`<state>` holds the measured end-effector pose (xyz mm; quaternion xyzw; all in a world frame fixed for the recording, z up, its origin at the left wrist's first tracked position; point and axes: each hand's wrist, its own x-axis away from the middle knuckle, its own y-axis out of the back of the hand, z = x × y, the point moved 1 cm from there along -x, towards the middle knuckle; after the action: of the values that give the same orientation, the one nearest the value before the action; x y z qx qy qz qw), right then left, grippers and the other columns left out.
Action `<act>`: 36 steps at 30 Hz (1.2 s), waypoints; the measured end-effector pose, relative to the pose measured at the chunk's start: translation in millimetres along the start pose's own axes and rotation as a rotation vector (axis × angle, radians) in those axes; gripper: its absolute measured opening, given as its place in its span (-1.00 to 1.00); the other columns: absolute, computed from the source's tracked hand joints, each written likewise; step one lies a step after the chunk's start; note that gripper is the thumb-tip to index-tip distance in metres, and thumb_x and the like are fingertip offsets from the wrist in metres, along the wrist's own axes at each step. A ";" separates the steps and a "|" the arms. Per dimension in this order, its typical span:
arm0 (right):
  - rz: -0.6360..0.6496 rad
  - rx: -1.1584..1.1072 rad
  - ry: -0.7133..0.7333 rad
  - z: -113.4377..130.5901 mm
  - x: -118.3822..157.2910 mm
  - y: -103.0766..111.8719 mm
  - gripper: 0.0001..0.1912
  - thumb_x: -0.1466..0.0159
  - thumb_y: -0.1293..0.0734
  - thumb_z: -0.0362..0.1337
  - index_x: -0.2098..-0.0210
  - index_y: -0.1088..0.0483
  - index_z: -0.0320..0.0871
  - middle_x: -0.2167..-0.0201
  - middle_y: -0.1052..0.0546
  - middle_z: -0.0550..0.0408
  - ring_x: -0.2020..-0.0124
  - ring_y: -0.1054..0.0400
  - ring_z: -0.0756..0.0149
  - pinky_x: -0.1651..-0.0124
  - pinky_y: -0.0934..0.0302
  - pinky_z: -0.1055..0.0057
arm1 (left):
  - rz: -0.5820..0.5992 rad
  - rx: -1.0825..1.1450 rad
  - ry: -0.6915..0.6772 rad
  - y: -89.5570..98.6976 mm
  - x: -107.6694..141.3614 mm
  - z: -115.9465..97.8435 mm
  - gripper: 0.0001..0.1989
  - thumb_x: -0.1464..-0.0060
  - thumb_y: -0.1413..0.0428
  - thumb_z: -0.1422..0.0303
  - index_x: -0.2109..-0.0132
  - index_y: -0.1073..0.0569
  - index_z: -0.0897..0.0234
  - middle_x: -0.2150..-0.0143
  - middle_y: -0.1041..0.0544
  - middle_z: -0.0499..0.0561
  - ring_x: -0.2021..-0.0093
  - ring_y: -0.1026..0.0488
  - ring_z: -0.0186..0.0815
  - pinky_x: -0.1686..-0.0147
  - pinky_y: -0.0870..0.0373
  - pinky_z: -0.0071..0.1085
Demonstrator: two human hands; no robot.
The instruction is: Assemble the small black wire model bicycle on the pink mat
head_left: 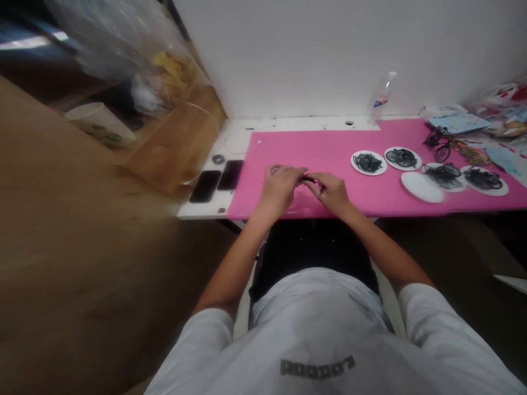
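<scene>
My left hand (280, 186) and my right hand (331, 192) meet over the pink mat (288, 148), near its front edge. Between their fingers is a small dark piece (308, 179), pinched from both sides; its exact shape is hard to make out. To the right lie white plates with dark thin parts: one plate (354, 163), another beside it (419, 159), and two more further right. A bare white plate (422, 187) overlaps one of them.
Two dark phones (205, 186) and a small round metal object (218, 159) lie at the table's left end. A clear bottle (385, 93) stands at the back. A black miniature bicycle (441, 145), papers (459, 123) and plastic bags (504, 112) are at the right.
</scene>
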<state>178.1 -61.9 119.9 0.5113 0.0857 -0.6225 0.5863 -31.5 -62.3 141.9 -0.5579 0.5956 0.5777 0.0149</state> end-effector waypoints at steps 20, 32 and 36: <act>-0.080 -0.682 -0.607 -43.3 -38.2 58.6 -0.26 -0.04 -0.72 0.41 0.19 -0.66 -0.08 0.61 -0.27 0.36 0.62 -0.05 0.50 0.56 0.01 0.44 | -0.141 0.479 0.406 1.5 -1.9 41.9 -0.29 -0.23 -0.51 0.07 -0.42 -0.54 0.12 -0.45 -0.63 0.30 -0.45 -0.60 0.09 -0.44 -0.53 0.23; 0.006 -0.831 -0.699 -36.5 -41.5 62.0 -0.27 0.06 -0.80 0.32 0.34 -0.55 -0.11 0.64 -0.15 0.43 0.63 0.06 0.58 0.57 0.09 0.49 | -0.102 0.518 0.445 5.5 -2.9 23.5 -0.69 -0.15 -0.51 0.11 0.26 -0.64 0.22 0.26 -0.73 0.04 0.22 -0.66 -0.24 0.11 -0.65 -0.28; 0.050 -0.859 -0.695 -36.1 -41.1 61.8 -0.27 0.01 -0.79 0.32 0.37 -0.48 -0.11 0.61 -0.12 0.42 0.61 0.09 0.58 0.55 0.12 0.50 | -0.115 0.553 0.423 2.9 -2.8 21.7 -0.65 -0.14 -0.50 0.11 0.08 -0.67 0.23 0.19 -0.73 0.07 0.22 -0.65 -0.27 0.13 -0.65 -0.31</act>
<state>239.3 -28.4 163.9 -0.0077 0.1210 -0.6495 0.7507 -46.0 -46.0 138.4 -0.6729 0.6869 0.2646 0.0742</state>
